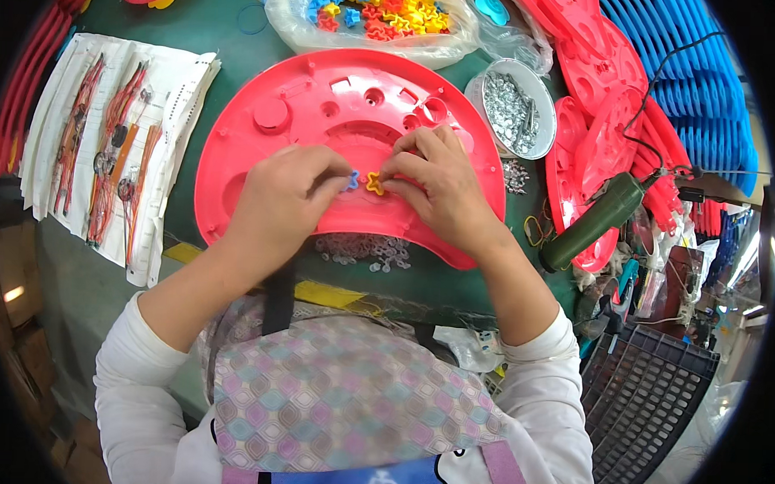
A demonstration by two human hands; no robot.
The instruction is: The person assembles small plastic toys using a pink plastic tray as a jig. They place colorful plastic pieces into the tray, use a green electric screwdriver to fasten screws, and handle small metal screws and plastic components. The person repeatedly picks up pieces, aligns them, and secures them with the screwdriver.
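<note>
A curved pink-red plastic panel (270,191), moulded with round bosses and recesses, lies on the green table in front of me. Over its left half is my left hand (280,196), closed, its thumb and fingertips pinching a small blue star-shaped piece (349,182). My right hand (445,188) is closed too, fingertips at the edge of a yellow star-shaped piece (374,183). The two stars are side by side near the panel's lower middle edge. Whether either one is seated in the panel cannot be made out.
Beyond the panel, a clear bag (284,34) holds red, yellow and blue stars. A white bowl (541,132) of small metal parts stands right, near stacked pink panels (603,53) and a green-handled power screwdriver (597,224). Wired parts lie on papers (45,145); clear rings (366,248) lie nearer me.
</note>
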